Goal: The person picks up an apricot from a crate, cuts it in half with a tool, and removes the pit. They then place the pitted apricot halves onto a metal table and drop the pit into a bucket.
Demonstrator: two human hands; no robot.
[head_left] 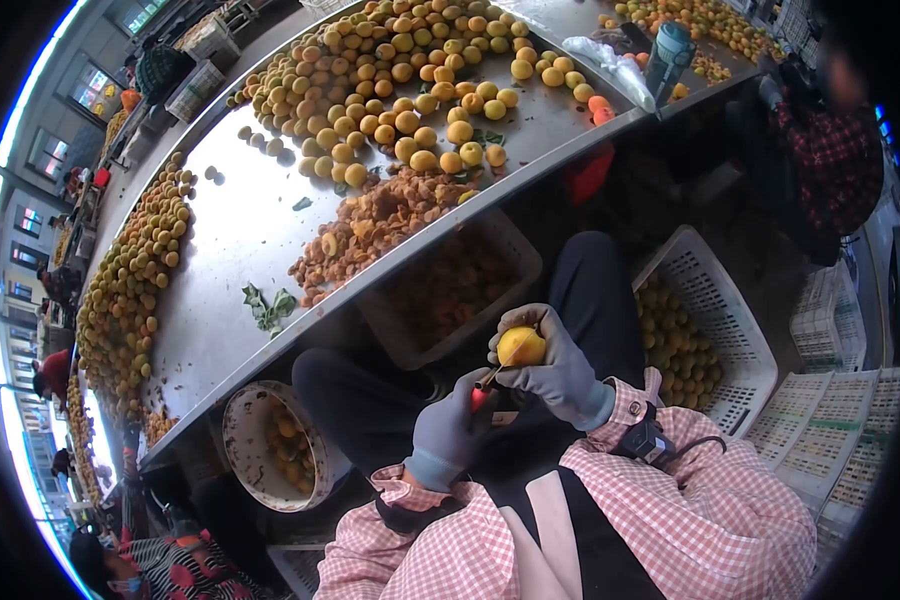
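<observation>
My right hand (562,378), in a grey glove, is closed around a yellow apricot (522,347) above my lap. Close beside it, my gloved left hand (448,428) grips a small knife (479,397) by its red handle. The knife's thin metal end points up at the apricot and overlaps its lower side in this view. Under the table edge, just beyond my hands, stands a pale crate (533,262) of orange-brown fruit pieces.
The metal table (215,285) carries whole apricots (355,105), halved fruit (385,222) and leaves (268,308). A white bucket (238,425) of fruit stands left, a white crate (735,325) of apricots right. A bottle (669,55) sits on the table; a person (835,160) is at right.
</observation>
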